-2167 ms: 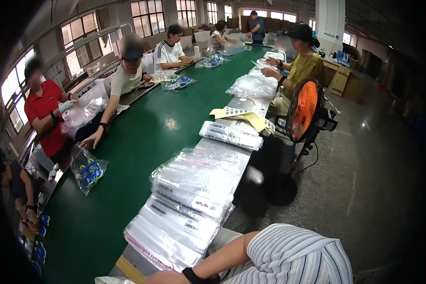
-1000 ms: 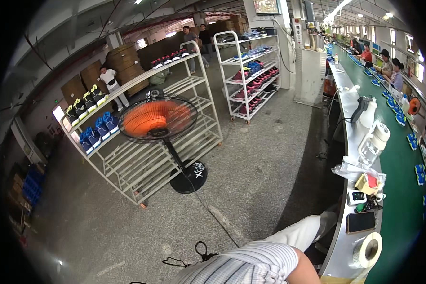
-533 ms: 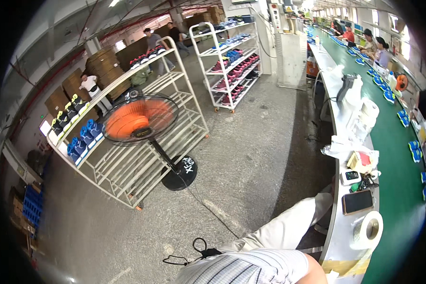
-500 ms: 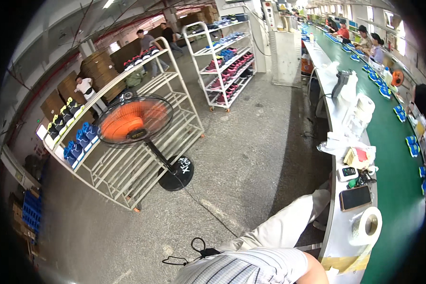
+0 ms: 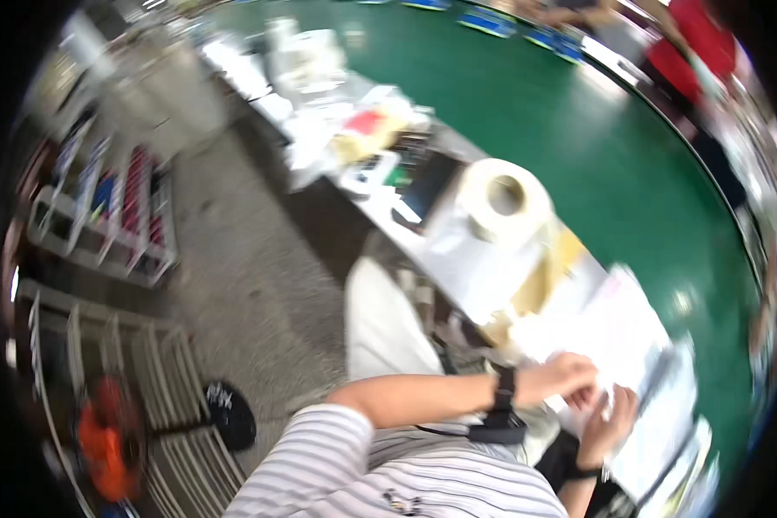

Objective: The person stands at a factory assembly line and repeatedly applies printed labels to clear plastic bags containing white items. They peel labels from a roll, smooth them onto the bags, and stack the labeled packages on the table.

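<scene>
My left hand (image 5: 563,377) reaches across from the left, its fingers curled in a pinch over a bright white sheet (image 5: 617,315) at the bench's near end. Facing it, my right hand (image 5: 609,425) has bent fingers drawn together close to the left fingertips. A small whitish bit seems to sit between the hands, but blur hides what it is. Beside my right hand lie pale, clear-looking plastic bags (image 5: 669,410). A large roll of whitish tape (image 5: 483,194) stands on the bench beyond my left hand.
A green conveyor belt (image 5: 570,147) runs along the bench's far side, with blue shoes (image 5: 488,22) on it. A dark phone (image 5: 433,186) lies past the tape. Leftward are an orange fan (image 5: 108,445) and a shoe rack (image 5: 104,207). A person in red (image 5: 686,52) is across the belt.
The view has swung right and down toward the bench. Both my hands now show, together over the white sheet; before, neither was in view.
</scene>
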### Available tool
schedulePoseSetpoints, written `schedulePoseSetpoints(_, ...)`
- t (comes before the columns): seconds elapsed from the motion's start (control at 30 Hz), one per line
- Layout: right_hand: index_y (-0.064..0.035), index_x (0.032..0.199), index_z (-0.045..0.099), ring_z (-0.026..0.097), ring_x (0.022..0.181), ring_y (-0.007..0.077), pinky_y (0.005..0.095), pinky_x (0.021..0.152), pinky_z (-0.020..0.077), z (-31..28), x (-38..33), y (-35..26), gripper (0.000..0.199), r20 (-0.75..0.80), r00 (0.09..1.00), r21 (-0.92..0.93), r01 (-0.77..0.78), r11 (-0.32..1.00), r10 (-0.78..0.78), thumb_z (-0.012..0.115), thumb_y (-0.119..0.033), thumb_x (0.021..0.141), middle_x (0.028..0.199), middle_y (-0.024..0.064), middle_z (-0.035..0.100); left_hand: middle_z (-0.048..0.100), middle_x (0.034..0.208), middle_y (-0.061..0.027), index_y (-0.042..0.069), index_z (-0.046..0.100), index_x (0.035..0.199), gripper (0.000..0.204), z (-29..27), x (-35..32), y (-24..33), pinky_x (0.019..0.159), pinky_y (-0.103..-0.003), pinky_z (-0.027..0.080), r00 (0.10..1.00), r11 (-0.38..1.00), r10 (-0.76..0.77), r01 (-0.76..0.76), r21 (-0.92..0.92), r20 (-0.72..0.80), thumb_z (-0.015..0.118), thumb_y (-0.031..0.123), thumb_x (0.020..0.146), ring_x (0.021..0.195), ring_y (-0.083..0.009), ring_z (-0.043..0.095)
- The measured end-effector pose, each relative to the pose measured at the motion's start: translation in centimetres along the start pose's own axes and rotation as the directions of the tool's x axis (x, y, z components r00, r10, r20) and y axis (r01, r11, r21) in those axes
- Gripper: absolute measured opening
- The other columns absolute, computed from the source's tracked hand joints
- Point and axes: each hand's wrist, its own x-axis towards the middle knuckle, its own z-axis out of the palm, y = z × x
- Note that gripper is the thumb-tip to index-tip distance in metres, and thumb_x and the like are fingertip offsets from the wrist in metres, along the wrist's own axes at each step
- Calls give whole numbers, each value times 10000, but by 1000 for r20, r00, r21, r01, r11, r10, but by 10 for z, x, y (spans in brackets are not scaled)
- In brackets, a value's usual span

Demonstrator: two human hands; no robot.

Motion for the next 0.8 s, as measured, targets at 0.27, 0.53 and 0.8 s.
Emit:
schedulePoseSetpoints(0.27,9,880,622,630,707,142,252,629,472,-98,-11,80,228,-9,475,621,-687,377,880,522,-170,978,836,60,655,466,1365,-215,69,49,1523,665,-33,-9,11,950,-408,466,991,994,-113,112,-8,-72,447,228,1015,1194,-319,540)
schedulePoseSetpoints(0.53,50,1281,415,491,1174,356,414,944,439,-135,-72,131,578,-294,565,-328,-817,474,771,711,-153,829,1343,245,406,542,1256,-190,4,308,1450,517,-26,-55,26,879,-349,504,953,972,173,-124,202,-248,457,214,1001,1051,-236,602)
schedulePoseSetpoints(0.8,-19,1176,564,456,1240,337,437,1011,403,-62,0,35,318,-43,971,-108,-240,965,237,621,-15,862,1317,172,490,545,1111,-126,1,509,1198,485,-57,-123,21,738,-313,478,550,234,792,125,964,-264,739,76,778,879,-212,565)
